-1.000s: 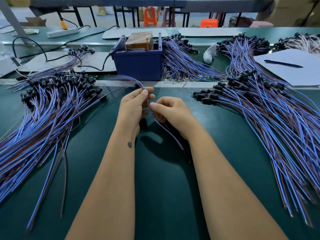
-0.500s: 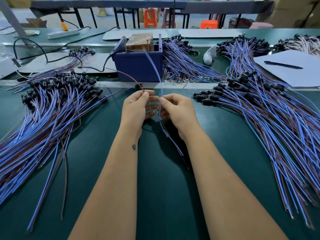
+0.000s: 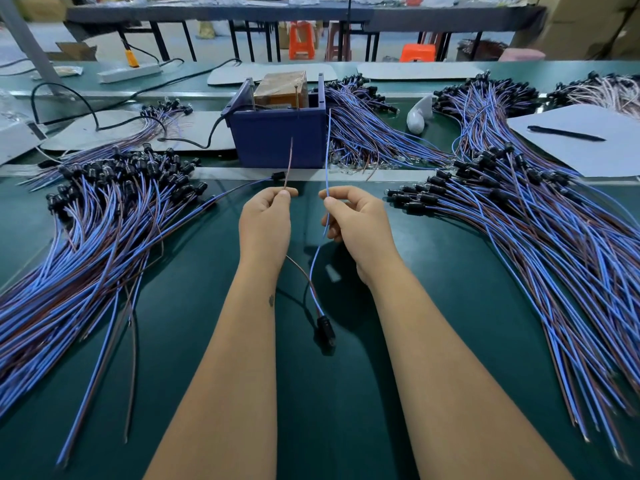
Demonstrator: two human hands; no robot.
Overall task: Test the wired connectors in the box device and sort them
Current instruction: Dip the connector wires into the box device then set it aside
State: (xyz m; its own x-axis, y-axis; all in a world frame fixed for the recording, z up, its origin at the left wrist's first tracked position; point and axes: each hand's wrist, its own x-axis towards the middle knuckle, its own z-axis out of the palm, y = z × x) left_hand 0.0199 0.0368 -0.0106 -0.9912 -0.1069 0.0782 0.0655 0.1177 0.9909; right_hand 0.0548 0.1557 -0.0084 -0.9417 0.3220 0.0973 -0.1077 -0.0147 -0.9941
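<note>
My left hand (image 3: pixel 265 221) pinches the brown wire (image 3: pixel 288 164) of one wired connector, its free end pointing up toward the blue box device (image 3: pixel 277 133). My right hand (image 3: pixel 355 221) pinches the blue wire (image 3: pixel 327 150) of the same piece, also pointing up. Both wires run down between my wrists to the black connector (image 3: pixel 325 327), which lies on the green mat. The box device stands just beyond my hands, with a brown block and metal pins inside it.
A large pile of blue and brown wired connectors (image 3: pixel 97 230) lies on the left, another pile (image 3: pixel 519 220) on the right. More bundles (image 3: pixel 367 133) lie behind the box. A white sheet with a pen (image 3: pixel 568 133) sits far right; a black cable (image 3: pixel 187 142) enters the box.
My hands have moved apart, splitting the two wires. The wire ends now point up toward the box, and the black connector has come into view between my forearms.
</note>
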